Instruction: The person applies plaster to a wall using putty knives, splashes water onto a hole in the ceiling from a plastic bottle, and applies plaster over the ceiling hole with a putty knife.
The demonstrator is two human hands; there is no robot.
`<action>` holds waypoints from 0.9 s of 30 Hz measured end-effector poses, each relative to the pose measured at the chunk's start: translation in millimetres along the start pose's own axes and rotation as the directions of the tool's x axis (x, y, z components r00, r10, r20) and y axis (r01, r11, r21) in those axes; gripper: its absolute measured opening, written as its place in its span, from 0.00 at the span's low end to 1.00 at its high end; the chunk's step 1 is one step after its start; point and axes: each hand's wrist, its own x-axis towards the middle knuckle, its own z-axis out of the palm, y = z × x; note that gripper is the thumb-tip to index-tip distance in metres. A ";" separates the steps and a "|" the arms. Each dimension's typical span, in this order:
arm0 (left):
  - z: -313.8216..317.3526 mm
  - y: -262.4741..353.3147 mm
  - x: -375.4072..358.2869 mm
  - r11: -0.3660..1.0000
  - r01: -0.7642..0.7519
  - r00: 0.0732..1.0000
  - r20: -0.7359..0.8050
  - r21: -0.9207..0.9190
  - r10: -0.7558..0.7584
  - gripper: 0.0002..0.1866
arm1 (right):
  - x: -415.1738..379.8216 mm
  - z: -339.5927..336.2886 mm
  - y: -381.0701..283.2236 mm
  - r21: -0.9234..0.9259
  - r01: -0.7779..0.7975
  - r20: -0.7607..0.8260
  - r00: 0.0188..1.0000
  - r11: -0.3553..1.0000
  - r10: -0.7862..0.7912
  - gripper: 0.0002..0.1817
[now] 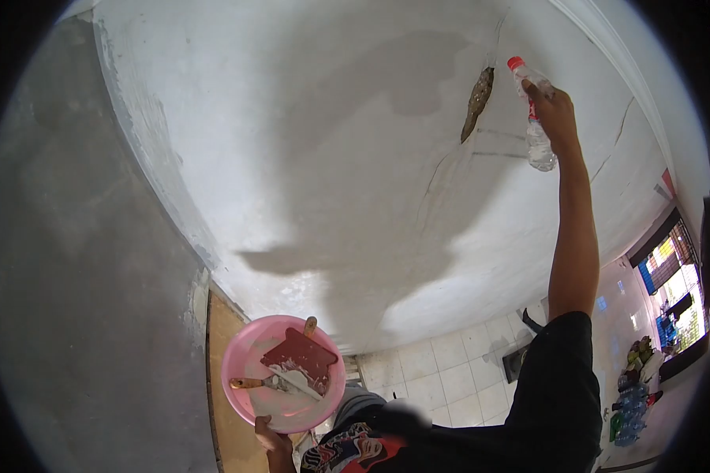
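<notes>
My right hand (556, 118) is raised at the upper right, its fingers wrapped round a clear plastic bottle (540, 150) with a red cap. The bottle is tilted slightly, cap upward, just right of a long, rough-edged hole (477, 104) in the white wall (355, 173). Thin cracks run from both ends of the hole. Low on the left, my left hand (270, 436) grips the rim of a pink basin (234, 347). Inside the basin lie a reddish-brown flat scraper (300, 352), a wooden-handled putty knife (247, 384) and pale paste smeared about.
A grey wall (71, 236) meets the white one at the left, above a wooden door frame (233, 410). White tiles (450, 363) and a dark sink-like opening (517, 364) lie below. Several bottles (629, 414) stand near a window (678, 284) at right.
</notes>
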 end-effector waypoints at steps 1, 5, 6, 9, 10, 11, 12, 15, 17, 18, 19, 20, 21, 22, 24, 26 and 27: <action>-3.7 -1.9 2.5 1.000 0.004 1.000 0.007 0.001 -0.004 0.30 | -1.0 0.5 0.2 -0.009 0.014 -0.024 1.000 1.000 -0.014 0.27; -5.4 -2.4 3.5 1.000 0.005 1.000 0.018 -0.023 -0.005 0.31 | -17.6 14.4 2.2 0.002 0.031 -0.143 0.989 1.000 -0.030 0.28; -3.8 -1.4 1.8 1.000 0.011 1.000 0.006 -0.022 -0.011 0.31 | -23.1 20.9 7.5 0.031 0.029 -0.167 0.986 0.999 -0.023 0.28; -34.5 -17.1 28.3 1.000 0.004 1.000 0.026 -0.020 -0.003 0.32 | -48.1 48.6 36.2 0.261 0.014 -0.154 0.988 0.965 0.027 0.27; -34.4 -17.9 27.2 1.000 0.001 1.000 0.014 -0.022 -0.001 0.32 | -64.2 60.9 44.5 0.265 -0.016 -0.133 0.990 0.964 0.054 0.27; -29.9 -17.7 27.5 1.000 -0.006 1.000 0.025 -0.012 0.006 0.32 | -82.6 74.3 52.4 0.268 -0.046 -0.106 0.991 0.962 0.077 0.27; -25.8 -17.8 23.5 1.000 -0.008 1.000 0.019 -0.004 0.008 0.31 | -103.8 90.5 64.2 0.369 -0.099 -0.040 0.992 0.924 0.122 0.26; -12.7 -15.7 3.6 0.995 -0.095 0.994 0.045 -0.039 0.097 0.27 | -181.1 138.6 71.3 0.597 -0.340 0.228 0.940 0.727 0.252 0.22; -33.9 -32.1 7.0 0.996 -0.028 0.990 -0.138 0.082 0.040 0.17 | -238.5 177.7 84.8 0.572 -0.514 0.382 0.857 0.639 0.346 0.19; -50.6 -48.9 14.9 0.996 -0.092 0.992 -0.087 0.019 0.093 0.16 | -271.8 197.9 94.4 0.552 -0.575 0.456 0.815 0.604 0.358 0.18; -12.9 -25.0 -5.8 0.996 -0.046 0.987 -0.156 -0.079 0.033 0.13 | -303.8 221.2 104.3 0.533 -0.627 0.516 0.773 0.568 0.369 0.17; -5.0 -19.8 -12.7 0.996 -0.050 0.984 -0.176 -0.077 0.036 0.14 | -339.2 242.8 115.1 0.475 -0.671 0.577 0.726 0.569 0.375 0.17; -2.5 -18.9 -15.1 0.997 -0.054 0.979 -0.201 -0.060 0.041 0.16 | -370.6 262.5 124.4 0.417 -0.707 0.621 0.681 0.572 0.389 0.18; 5.0 -15.2 -19.6 0.997 -0.071 0.977 -0.206 -0.042 0.061 0.17 | -400.0 281.8 125.8 0.360 -0.756 0.675 0.616 0.547 0.407 0.16; -1.4 -21.7 -17.6 0.997 -0.063 0.976 -0.207 0.040 0.070 0.17 | -447.9 308.6 113.1 0.271 -0.804 0.762 0.515 0.529 0.392 0.15; 1.9 -18.5 -19.6 0.999 -0.027 0.971 -0.235 0.044 0.037 0.17 | -476.2 334.5 98.1 0.224 -0.827 0.839 0.433 0.515 0.330 0.14; -5.5 -23.3 -22.3 0.997 0.003 0.964 -0.264 0.074 0.016 0.18 | -480.5 344.6 91.7 0.164 -0.835 0.889 0.356 0.526 0.287 0.14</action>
